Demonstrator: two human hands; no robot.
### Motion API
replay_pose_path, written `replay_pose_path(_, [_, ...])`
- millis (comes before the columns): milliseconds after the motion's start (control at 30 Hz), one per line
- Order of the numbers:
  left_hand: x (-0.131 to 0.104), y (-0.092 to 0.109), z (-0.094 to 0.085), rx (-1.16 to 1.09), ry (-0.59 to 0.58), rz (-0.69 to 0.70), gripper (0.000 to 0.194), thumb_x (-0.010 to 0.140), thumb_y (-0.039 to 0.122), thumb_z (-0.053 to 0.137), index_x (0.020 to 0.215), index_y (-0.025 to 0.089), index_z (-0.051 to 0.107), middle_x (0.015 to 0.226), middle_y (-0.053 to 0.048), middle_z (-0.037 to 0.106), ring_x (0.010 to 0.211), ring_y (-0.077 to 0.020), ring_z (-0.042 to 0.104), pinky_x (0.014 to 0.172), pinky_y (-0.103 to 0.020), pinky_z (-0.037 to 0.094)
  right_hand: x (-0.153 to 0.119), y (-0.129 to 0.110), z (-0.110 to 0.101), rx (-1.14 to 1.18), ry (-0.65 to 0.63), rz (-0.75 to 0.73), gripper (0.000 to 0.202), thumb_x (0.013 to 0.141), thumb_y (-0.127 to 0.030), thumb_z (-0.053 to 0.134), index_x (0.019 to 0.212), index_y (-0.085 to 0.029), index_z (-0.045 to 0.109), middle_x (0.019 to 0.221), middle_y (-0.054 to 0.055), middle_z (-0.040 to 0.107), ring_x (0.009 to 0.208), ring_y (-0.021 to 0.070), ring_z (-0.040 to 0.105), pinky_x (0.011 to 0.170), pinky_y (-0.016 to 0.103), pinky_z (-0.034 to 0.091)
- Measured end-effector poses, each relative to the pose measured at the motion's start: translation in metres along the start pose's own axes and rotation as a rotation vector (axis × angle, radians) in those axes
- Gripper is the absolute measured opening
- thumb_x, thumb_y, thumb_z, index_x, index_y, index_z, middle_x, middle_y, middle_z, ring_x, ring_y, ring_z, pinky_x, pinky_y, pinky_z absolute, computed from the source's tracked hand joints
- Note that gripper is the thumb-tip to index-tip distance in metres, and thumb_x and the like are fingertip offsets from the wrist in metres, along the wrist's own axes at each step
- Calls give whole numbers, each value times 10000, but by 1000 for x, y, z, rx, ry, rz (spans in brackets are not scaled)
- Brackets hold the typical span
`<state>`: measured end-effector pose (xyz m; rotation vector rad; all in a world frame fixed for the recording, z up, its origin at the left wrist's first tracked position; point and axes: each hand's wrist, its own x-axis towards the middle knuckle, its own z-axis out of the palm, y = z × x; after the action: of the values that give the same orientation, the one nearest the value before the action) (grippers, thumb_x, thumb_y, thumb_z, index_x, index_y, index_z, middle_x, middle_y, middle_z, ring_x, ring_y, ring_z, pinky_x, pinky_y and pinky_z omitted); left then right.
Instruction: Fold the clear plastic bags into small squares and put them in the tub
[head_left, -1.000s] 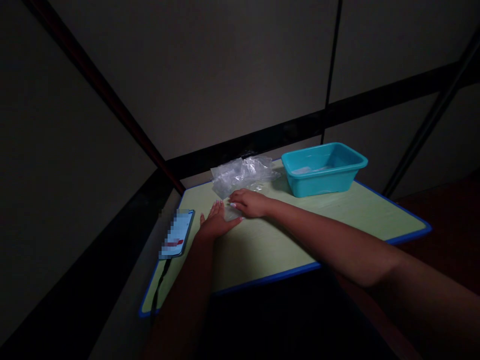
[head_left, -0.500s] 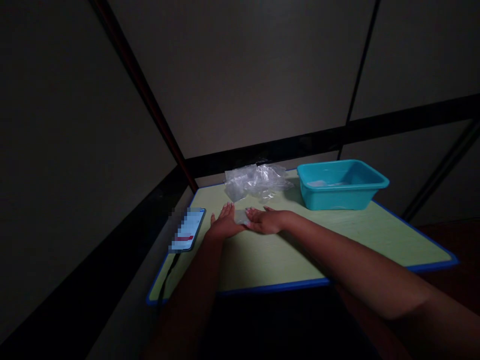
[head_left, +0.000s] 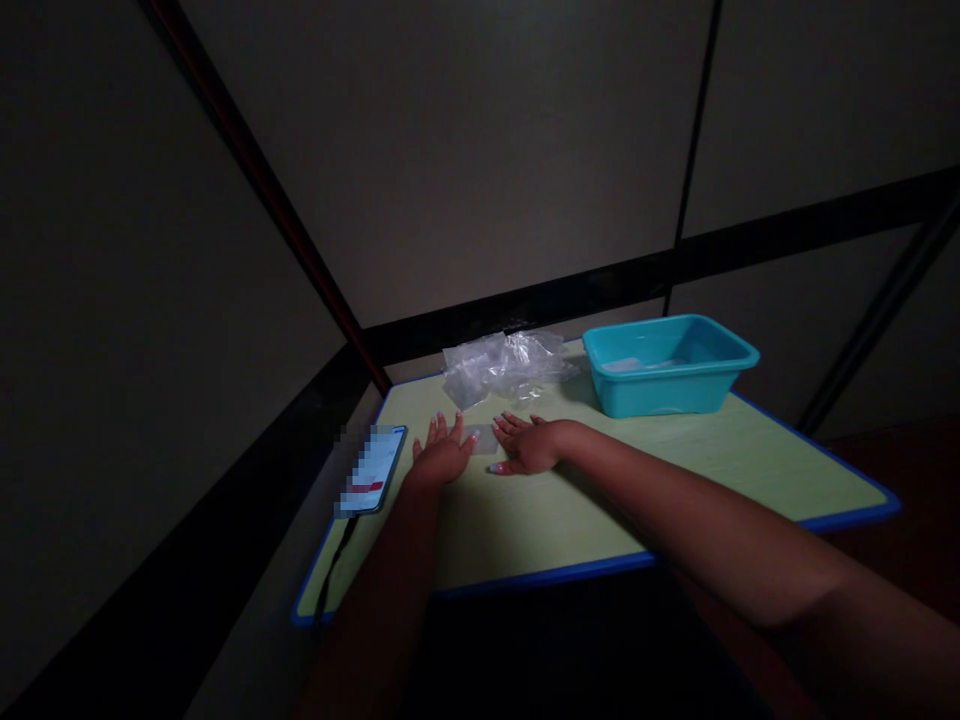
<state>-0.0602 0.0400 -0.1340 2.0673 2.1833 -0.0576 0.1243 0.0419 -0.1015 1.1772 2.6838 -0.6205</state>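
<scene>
A small translucent plastic piece (head_left: 484,440), perhaps a flat bag, lies on the pale green table (head_left: 555,520) between my two hands. My left hand (head_left: 442,455) is spread at its left side, with the thumb at its edge. At the right side, my right hand (head_left: 525,445) rests with fingers stretched out and thumb apart, the fingertips by its edge. Neither hand grips anything. Just beyond the hands lie crumpled clear plastic bags (head_left: 510,365).
On the right stands a turquoise plastic basin (head_left: 664,390) with some whitish sheets inside. A phone (head_left: 379,470) with a lit screen lies along the left edge, a dark cord (head_left: 334,570) below it. Dark wall panels (head_left: 525,150) rise behind the table.
My hands have drawn slightly apart, and my left thumb has swung up to the plastic piece's edge. More of the piece shows between them. The whole view has shifted a little.
</scene>
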Motion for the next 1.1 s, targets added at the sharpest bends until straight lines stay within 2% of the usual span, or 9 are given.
replay_pose_path(133, [1, -1, 1, -9, -16, -5, 679, 875, 589, 161, 1462, 255, 100, 1520, -100, -11, 1390, -270, -1, 1056, -574, 132, 0, 0, -1, -32, 45, -15, 815, 850, -569, 390, 1452, -83, 133, 1502, 171, 58, 1379, 287, -16, 1080, 542, 110])
replay_pose_path(233, [1, -1, 1, -5, -12, -2, 678, 873, 590, 170, 1462, 260, 105, 1521, -96, -5, 1390, -274, 10, 1056, -575, 134, 1, -1, 1, -6, 99, -53, 767, 866, -520, 401, 1454, -101, 141, 1503, 162, 72, 1380, 279, 46, 1090, 514, 115])
replay_pose_path(400, [-1, 1, 1, 6, 2, -2, 662, 882, 575, 148, 1462, 257, 107, 1520, -89, 11, 1391, -264, 22, 1058, -568, 148, -3, -6, 3, 7, -28, -89, 876, 781, -563, 530, 1453, -147, 151, 1498, 166, 83, 1374, 304, 76, 1081, 551, 82])
replay_pose_path(600, [-3, -2, -2, 15, 7, 4, 673, 868, 617, 161, 1456, 292, 128, 1521, -75, 48, 1389, -285, 37, 1049, -587, 153, -9, -5, -4, -2, -68, -115, 902, 720, -587, 594, 1434, -164, 240, 1489, 186, 112, 1364, 359, 47, 1036, 624, 89])
replay_pose_path(767, [-4, -5, -3, 35, 27, 35, 702, 864, 626, 202, 1456, 253, 153, 1519, -104, 66, 1390, -270, -9, 1058, -572, 133, -9, 4, -10, -31, -98, -128, 850, 706, -609, 595, 1409, -220, 318, 1499, 137, 157, 1367, 352, 22, 1050, 581, 102])
replay_pose_path(833, [-5, -2, -5, 32, 82, 95, 687, 881, 589, 211, 1456, 217, 161, 1519, -104, 65, 1393, -243, -26, 1071, -554, 105, -8, 5, -11, -32, -105, -135, 859, 701, -621, 591, 1409, -216, 321, 1499, 136, 165, 1366, 355, 13, 1059, 552, 118])
replay_pose_path(933, [-9, 8, -8, -26, 135, 277, 600, 921, 509, 151, 1449, 227, 191, 1523, -32, 88, 1398, -179, -3, 1099, -488, 73, -9, 4, -11, -25, -117, -135, 888, 683, -616, 614, 1411, -201, 321, 1501, 143, 155, 1363, 364, -8, 1064, 534, 124])
replay_pose_path(1033, [-13, 20, -7, -121, 69, 455, 559, 937, 449, 87, 1445, 246, 202, 1518, 28, 116, 1393, -116, 52, 1118, -389, 70, -9, 3, -9, -4, -85, -168, 803, 696, -571, 630, 1371, -197, 407, 1468, 132, 274, 1367, 351, 67, 1072, 508, 141])
replay_pose_path(1100, [-15, 26, -5, -172, 1, 512, 570, 936, 449, 73, 1451, 230, 183, 1517, 29, 126, 1389, -96, 73, 1121, -346, 77, -9, 4, -8, -10, 8, -186, 735, 703, -555, 631, 1328, -202, 472, 1417, 112, 383, 1360, 325, 160, 1080, 475, 162])
